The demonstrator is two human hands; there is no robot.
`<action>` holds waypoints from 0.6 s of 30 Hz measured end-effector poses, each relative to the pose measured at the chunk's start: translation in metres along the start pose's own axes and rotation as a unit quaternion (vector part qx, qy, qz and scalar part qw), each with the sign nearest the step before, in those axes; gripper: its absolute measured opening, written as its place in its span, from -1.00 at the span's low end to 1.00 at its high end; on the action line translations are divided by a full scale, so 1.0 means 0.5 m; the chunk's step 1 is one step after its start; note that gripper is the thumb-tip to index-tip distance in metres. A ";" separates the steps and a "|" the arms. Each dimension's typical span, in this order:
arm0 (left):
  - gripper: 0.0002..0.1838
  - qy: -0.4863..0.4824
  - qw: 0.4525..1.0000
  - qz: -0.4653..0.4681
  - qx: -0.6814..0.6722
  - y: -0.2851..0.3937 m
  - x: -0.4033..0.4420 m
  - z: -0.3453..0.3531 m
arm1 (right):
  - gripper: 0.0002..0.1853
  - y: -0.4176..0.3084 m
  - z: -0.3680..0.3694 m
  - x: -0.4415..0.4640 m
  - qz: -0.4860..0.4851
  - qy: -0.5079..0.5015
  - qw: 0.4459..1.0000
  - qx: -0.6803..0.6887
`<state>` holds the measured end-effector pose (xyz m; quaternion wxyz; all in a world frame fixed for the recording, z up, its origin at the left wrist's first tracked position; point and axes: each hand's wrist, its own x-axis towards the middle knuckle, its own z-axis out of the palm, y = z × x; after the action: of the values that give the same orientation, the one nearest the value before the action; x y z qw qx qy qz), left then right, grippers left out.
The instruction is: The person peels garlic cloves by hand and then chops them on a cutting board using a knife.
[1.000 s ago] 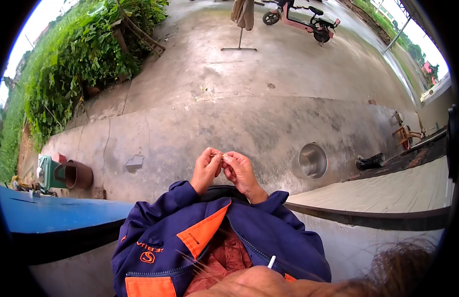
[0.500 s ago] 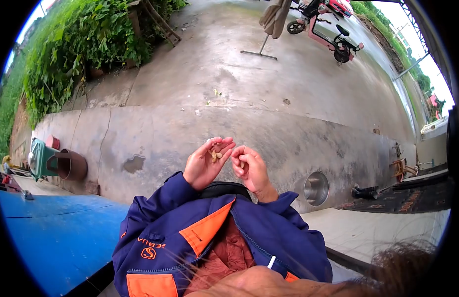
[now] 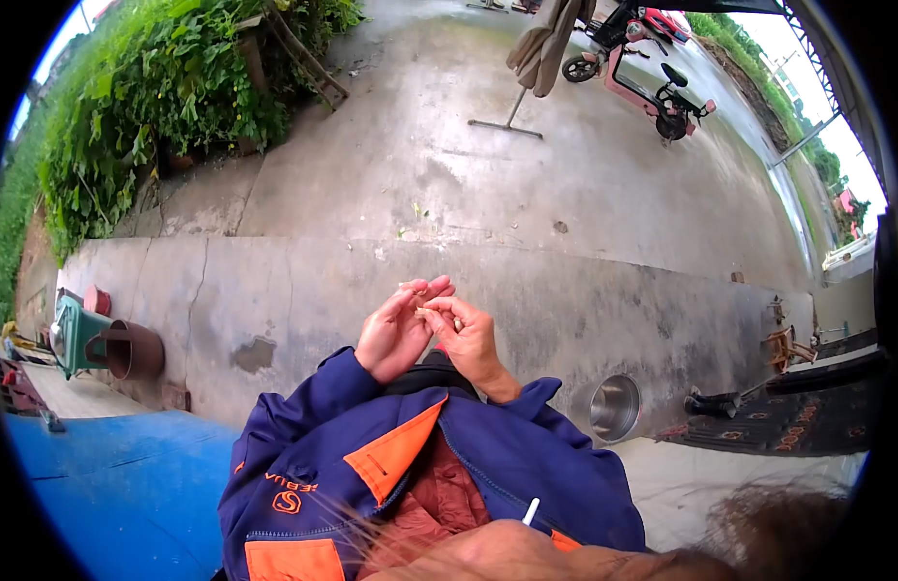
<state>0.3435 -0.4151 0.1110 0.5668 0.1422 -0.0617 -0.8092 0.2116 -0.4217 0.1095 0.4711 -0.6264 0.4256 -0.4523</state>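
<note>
My left hand is held palm up in front of my jacket, its fingers apart and slightly cupped. Small pale pieces show at its palm, partly covered by the fingers of my other hand. My right hand reaches over that palm with thumb and fingers pressed together. Whatever lies between its fingertips is too small and hidden to name. Both hands touch or nearly touch above my lap.
A steel pot stands on the concrete at the right, near black boots. At the left are a brown bucket, a green bin and a blue surface. Farther off stand a pink scooter and a folded umbrella.
Both hands were pinched together, then parted, showing several pale pieces in my left palm. Now my right hand has moved left over that palm. The view has also shifted.
</note>
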 end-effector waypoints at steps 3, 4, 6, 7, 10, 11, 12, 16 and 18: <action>-0.73 -0.007 1.000 -0.007 0.020 0.019 0.081 0.000 | -0.91 0.028 -0.033 0.082 -0.008 0.022 0.996 0.091; -0.72 -0.018 0.999 -0.027 0.019 0.024 0.114 0.002 | -0.92 0.031 -0.047 0.111 -0.004 0.040 0.992 0.117; -0.74 0.028 0.993 -0.036 0.105 0.025 0.173 0.033 | -0.91 0.031 -0.103 0.167 0.008 0.038 0.997 0.067; -0.75 0.073 0.980 -0.040 0.183 0.023 0.202 0.051 | -0.91 0.033 -0.132 0.193 0.024 0.030 0.999 0.012; -0.85 0.073 0.967 -0.041 0.240 0.015 0.300 0.058 | -0.91 0.057 -0.204 0.267 0.048 0.012 0.999 0.008; -0.87 0.074 0.959 -0.042 0.270 0.013 0.329 0.060 | -0.91 0.061 -0.227 0.288 0.055 0.013 0.998 0.009; -0.87 0.080 0.959 -0.049 0.268 0.011 0.355 0.069 | -0.90 0.061 -0.248 0.308 0.059 -0.002 0.997 0.056; -0.88 0.083 0.966 -0.077 0.232 0.008 0.439 0.102 | -0.84 0.092 -0.299 0.356 0.075 0.008 0.980 0.185; -0.88 0.075 0.970 -0.081 0.217 0.006 0.479 0.106 | -0.83 0.111 -0.321 0.377 0.071 0.014 0.979 0.189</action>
<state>0.2541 -0.6433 0.1240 0.4579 0.3262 -0.1814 -0.8068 0.0933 -0.6464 0.1102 0.6055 -0.4880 0.3827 -0.4988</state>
